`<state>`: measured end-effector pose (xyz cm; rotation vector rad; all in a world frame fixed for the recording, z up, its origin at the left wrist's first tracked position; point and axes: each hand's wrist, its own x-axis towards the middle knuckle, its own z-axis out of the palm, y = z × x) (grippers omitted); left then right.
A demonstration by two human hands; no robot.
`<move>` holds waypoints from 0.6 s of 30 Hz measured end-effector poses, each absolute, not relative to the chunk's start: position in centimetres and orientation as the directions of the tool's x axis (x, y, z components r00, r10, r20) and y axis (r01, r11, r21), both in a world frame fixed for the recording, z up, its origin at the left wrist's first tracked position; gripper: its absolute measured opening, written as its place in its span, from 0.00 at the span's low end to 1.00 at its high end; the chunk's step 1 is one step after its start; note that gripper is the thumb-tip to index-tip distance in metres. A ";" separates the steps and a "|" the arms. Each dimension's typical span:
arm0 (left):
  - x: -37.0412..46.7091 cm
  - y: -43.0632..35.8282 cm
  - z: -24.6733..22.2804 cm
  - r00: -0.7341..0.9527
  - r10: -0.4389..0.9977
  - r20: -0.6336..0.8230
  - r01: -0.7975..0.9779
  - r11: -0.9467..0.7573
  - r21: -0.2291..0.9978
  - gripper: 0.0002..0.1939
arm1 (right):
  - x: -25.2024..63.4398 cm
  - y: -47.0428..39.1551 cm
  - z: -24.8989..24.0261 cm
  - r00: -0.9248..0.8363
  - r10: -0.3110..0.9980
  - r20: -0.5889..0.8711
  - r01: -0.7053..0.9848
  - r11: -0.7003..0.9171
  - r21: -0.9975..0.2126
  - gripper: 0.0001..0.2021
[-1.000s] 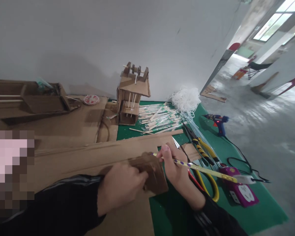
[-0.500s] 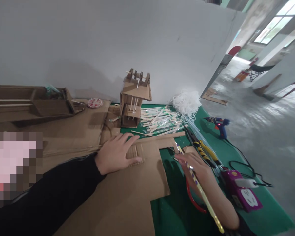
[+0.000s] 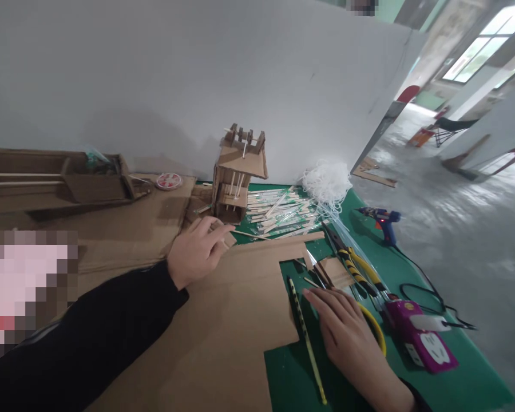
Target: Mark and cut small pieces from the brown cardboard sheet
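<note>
My left hand (image 3: 197, 252) is closed on a small cardboard piece (image 3: 227, 236), lifted off the large cardboard sheet (image 3: 223, 309); part of the piece hides behind my fingers. To the right, my right hand (image 3: 347, 326) reaches over the green mat with its fingers stretched out. It covers part of a tool with a yellow loop handle (image 3: 376, 332); whether it touches the tool I cannot tell. A patterned pencil (image 3: 306, 340) lies loose on the mat, left of that hand. Beyond the fingertips are a thin stick (image 3: 311, 282) and a cardboard scrap (image 3: 337, 272).
A cardboard tower (image 3: 236, 177) stands behind the sheet, beside wrapped sticks (image 3: 278, 209) and white string (image 3: 326, 184). Pliers (image 3: 352, 260), a glue gun (image 3: 381, 220) and a purple power strip (image 3: 420, 337) lie right. At left is a long cardboard structure (image 3: 94, 186).
My right hand has let go of the pencil, which now lies on the mat, and shifted over the tool handles. My left hand has picked up the small cardboard piece from the sheet.
</note>
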<state>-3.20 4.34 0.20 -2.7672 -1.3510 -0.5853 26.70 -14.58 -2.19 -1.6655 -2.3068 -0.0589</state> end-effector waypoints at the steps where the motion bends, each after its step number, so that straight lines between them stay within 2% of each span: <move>1: -3.4 4.6 0.2 0.534 0.761 0.368 0.771 -0.617 0.157 0.20 | 27.0 -15.2 -2.1 -0.218 0.929 0.300 0.953 0.269 -0.141 0.19; 3: -3.6 5.0 0.2 0.485 0.768 0.418 0.790 -0.590 0.167 0.20 | 27.8 -16.6 -2.1 -0.057 0.942 0.330 0.983 0.111 -0.149 0.10; 5: -3.6 4.9 0.4 0.428 0.777 0.461 0.819 -0.549 0.165 0.20 | 28.6 -18.0 -2.2 0.034 0.970 0.240 0.994 -0.008 -0.111 0.10; 8: -3.4 4.4 0.9 0.401 0.786 0.471 0.852 -0.509 0.124 0.19 | 29.5 -19.4 -2.8 0.109 0.985 0.135 0.992 -0.099 -0.078 0.12; 14: -3.0 4.2 0.9 0.627 0.750 0.210 0.744 -0.657 0.123 0.20 | 30.6 -19.1 -4.2 0.119 0.987 0.107 0.990 -0.110 -0.086 0.19; 18: -3.1 4.5 0.4 0.662 0.739 0.120 0.725 -0.673 0.144 0.22 | 31.6 -18.6 -3.7 0.117 0.991 0.060 0.990 -0.111 -0.092 0.26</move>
